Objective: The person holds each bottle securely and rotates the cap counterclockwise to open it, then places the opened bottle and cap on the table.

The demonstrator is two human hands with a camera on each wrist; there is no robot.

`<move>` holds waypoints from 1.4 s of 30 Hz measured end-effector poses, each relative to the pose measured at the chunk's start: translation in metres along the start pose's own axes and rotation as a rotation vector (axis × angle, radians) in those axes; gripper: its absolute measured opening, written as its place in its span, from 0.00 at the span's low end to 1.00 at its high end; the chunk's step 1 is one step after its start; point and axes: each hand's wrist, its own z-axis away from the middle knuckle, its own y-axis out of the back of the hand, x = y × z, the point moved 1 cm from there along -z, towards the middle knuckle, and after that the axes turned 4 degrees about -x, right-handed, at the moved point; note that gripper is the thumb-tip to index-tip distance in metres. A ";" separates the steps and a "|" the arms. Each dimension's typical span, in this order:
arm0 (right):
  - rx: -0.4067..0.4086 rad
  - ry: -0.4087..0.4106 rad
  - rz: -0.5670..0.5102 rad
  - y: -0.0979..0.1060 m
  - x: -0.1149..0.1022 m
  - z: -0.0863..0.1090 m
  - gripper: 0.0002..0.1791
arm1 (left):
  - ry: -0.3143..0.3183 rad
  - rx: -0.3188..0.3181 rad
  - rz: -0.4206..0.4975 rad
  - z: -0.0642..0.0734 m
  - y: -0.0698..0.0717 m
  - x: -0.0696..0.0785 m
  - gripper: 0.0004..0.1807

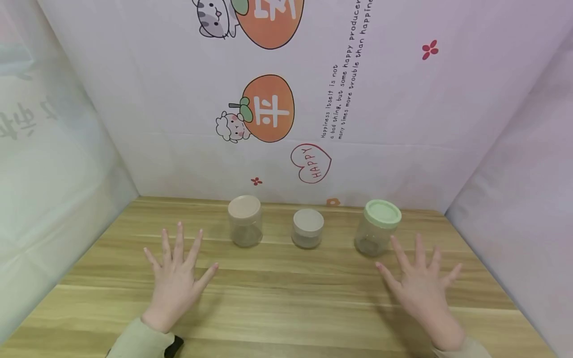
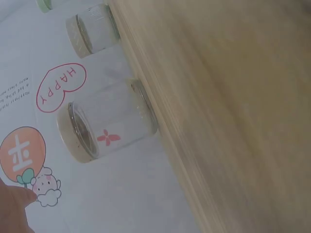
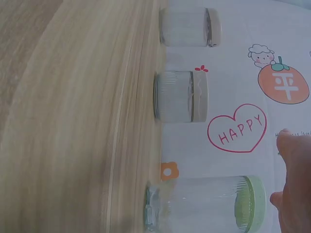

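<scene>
Three clear jars with lids stand upright in a row toward the back of the table. At left is a tall jar with a beige lid [image 1: 245, 221], in the middle a short jar with a whitish lid [image 1: 307, 228], and at right a tall jar with a green lid [image 1: 377, 228]. My left hand [image 1: 174, 283], fingers spread, is in front and to the left of the beige-lidded jar and holds nothing. Fingers likewise spread, my right hand [image 1: 421, 286] is just in front of the green-lidded jar. It holds nothing; whether a fingertip touches that jar I cannot tell.
The wooden table [image 1: 286, 308] extends toward me in front of the jars. Behind it hangs a white printed cloth [image 1: 385, 99] with orange fruit drawings and lettering. More pale cloth [image 1: 49, 164] closes off the left side, and another sheet [image 1: 528, 189] the right.
</scene>
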 end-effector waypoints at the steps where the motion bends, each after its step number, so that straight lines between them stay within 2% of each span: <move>1: -0.001 -0.001 -0.002 0.000 -0.001 0.000 0.40 | 0.001 0.001 0.001 0.000 0.000 0.000 0.43; 11: -0.006 0.017 -0.068 -0.006 -0.014 -0.002 0.40 | 0.000 0.056 0.028 -0.003 0.001 -0.001 0.41; 15: -0.016 0.040 -0.072 -0.012 -0.021 -0.002 0.39 | 0.010 0.053 0.087 -0.007 -0.002 0.001 0.41; 23: -0.010 0.103 -0.101 -0.024 -0.036 -0.003 0.38 | 0.051 0.029 0.214 -0.024 -0.007 0.009 0.42; 28: -0.059 0.124 -0.116 -0.030 -0.042 -0.005 0.37 | 0.100 0.036 0.321 -0.034 -0.017 0.012 0.41; 36: -0.032 0.163 -0.135 -0.038 -0.055 -0.010 0.35 | 0.175 0.091 0.564 -0.050 -0.032 0.020 0.39; 42: -0.038 0.180 -0.168 -0.045 -0.063 -0.013 0.34 | 0.211 0.073 0.693 -0.057 -0.046 0.021 0.42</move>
